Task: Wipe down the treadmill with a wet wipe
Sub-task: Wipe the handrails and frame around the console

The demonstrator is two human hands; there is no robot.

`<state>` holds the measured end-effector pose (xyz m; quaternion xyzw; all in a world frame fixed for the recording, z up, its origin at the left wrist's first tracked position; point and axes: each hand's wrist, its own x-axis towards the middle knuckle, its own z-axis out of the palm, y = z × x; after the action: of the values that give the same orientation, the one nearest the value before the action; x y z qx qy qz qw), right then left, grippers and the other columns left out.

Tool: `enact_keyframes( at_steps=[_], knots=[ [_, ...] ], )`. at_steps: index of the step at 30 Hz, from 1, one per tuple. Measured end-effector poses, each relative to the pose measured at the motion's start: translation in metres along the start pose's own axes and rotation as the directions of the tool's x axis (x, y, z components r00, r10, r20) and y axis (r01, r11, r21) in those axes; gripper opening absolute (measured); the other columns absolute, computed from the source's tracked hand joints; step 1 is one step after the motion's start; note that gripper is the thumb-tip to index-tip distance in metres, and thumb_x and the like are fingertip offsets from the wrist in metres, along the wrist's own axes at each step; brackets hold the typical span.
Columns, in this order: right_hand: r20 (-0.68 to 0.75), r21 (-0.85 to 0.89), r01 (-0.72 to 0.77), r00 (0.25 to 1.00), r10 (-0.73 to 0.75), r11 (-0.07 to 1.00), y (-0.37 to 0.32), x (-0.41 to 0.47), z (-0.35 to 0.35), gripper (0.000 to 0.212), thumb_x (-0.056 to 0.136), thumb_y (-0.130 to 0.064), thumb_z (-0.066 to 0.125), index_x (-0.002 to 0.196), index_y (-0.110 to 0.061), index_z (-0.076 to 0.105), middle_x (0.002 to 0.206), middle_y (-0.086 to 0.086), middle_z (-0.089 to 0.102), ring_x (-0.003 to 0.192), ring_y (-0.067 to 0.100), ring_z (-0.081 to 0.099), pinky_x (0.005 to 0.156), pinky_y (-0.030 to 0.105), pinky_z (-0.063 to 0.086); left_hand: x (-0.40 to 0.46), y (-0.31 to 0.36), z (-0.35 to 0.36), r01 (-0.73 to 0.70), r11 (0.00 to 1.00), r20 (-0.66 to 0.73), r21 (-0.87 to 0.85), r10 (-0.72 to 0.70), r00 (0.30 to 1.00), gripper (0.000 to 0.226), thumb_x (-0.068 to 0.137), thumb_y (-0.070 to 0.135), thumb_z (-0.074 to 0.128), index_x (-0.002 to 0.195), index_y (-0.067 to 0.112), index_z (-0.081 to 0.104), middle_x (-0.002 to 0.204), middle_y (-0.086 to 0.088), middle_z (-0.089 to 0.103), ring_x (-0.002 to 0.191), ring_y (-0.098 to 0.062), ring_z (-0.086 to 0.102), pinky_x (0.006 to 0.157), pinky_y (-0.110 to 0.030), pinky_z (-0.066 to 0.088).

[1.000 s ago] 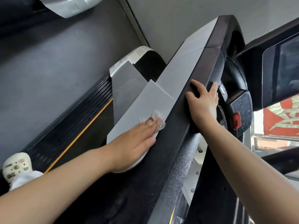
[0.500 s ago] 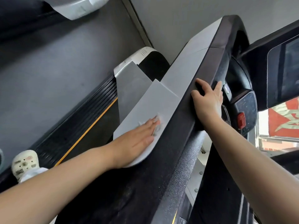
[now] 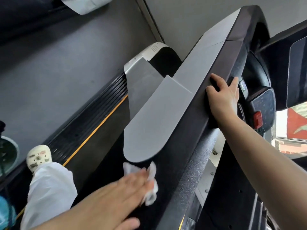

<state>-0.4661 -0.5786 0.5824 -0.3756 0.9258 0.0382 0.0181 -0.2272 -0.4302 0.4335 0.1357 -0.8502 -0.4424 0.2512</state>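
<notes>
The treadmill's grey side panel [image 3: 149,123] runs diagonally up the middle, beside its black handrail [image 3: 232,52]. My left hand [image 3: 119,193] is blurred, just below the panel's rounded lower end, over the black surface there. Its fingers are stretched flat on a crumpled white wet wipe [image 3: 152,188] that sticks out past the fingertips. My right hand [image 3: 222,98] grips the black handrail higher up, fingers curled over its edge, next to the console [image 3: 264,110].
A red stop button [image 3: 257,119] sits on the console, below the dark screen [image 3: 297,72]. The ribbed side rail with a yellow line [image 3: 93,123] lies at left. My white shoe [image 3: 39,156] and white trouser leg [image 3: 49,188] are at lower left. Grey floor [image 3: 49,63] lies beyond.
My left hand slid with the wipe down the grey panel and off its lower end. The right hand kept its grip on the handrail. The view tilted, showing more of my leg.
</notes>
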Motion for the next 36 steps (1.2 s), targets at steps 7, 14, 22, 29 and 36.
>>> enact_keyframes(
  at_steps=[7,14,22,29,36],
  knots=[
    [-0.013,-0.002,0.013,1.000,-0.013,1.000,0.000,-0.001,0.001,0.048,0.090,-0.025,0.043,0.135,-0.042,0.045,0.159,-0.001,0.002,0.145,0.021,0.007,0.112,0.037,0.017,0.086,-0.050,-0.017,0.344,0.699,0.157,-0.627,-0.320,0.934,0.043,0.102,0.034,0.017,0.134,0.034,-0.012,0.149,0.018,-0.021,0.136,0.009,-0.018,0.100,0.002,-0.011],
    [-0.015,-0.013,0.010,1.000,-0.010,1.000,0.001,0.000,0.000,0.048,0.091,-0.024,0.042,0.135,-0.042,0.044,0.159,-0.003,0.000,0.145,0.019,0.005,0.110,0.038,0.020,0.041,-0.017,-0.006,0.258,0.678,0.142,-0.688,-0.223,0.964,0.056,0.077,0.083,0.010,0.123,0.074,-0.020,0.142,0.044,-0.019,0.136,0.017,-0.008,0.112,-0.011,0.002],
    [-0.016,-0.009,0.019,1.000,-0.019,1.000,-0.001,-0.003,-0.001,0.048,0.090,-0.024,0.042,0.134,-0.042,0.045,0.159,-0.003,0.002,0.145,0.020,0.006,0.111,0.038,0.019,0.079,-0.083,0.011,0.554,0.414,0.279,-0.722,-0.560,0.780,0.048,0.104,0.028,0.017,0.149,0.017,0.005,0.157,0.007,0.002,0.137,0.003,-0.003,0.111,-0.018,-0.004],
    [-0.018,-0.006,0.009,1.000,-0.009,1.000,0.000,-0.001,-0.001,0.048,0.090,-0.023,0.043,0.135,-0.043,0.045,0.159,-0.004,0.002,0.145,0.019,0.006,0.111,0.038,0.019,0.046,-0.063,0.018,0.569,0.286,0.340,-0.771,-0.571,0.747,0.047,0.102,0.033,0.015,0.146,0.028,-0.002,0.146,0.024,-0.005,0.130,0.012,-0.009,0.101,-0.006,-0.005],
    [-0.033,0.002,0.025,0.999,-0.025,1.000,0.001,0.000,0.000,0.047,0.089,-0.024,0.045,0.133,-0.042,0.048,0.158,-0.003,0.006,0.144,0.019,0.009,0.110,0.037,0.021,0.104,-0.111,0.016,0.615,0.221,0.367,-0.757,-0.634,0.681,0.054,0.103,0.040,0.022,0.151,0.017,0.018,0.157,-0.003,0.017,0.144,-0.020,0.015,0.117,-0.036,0.012]
  ],
)
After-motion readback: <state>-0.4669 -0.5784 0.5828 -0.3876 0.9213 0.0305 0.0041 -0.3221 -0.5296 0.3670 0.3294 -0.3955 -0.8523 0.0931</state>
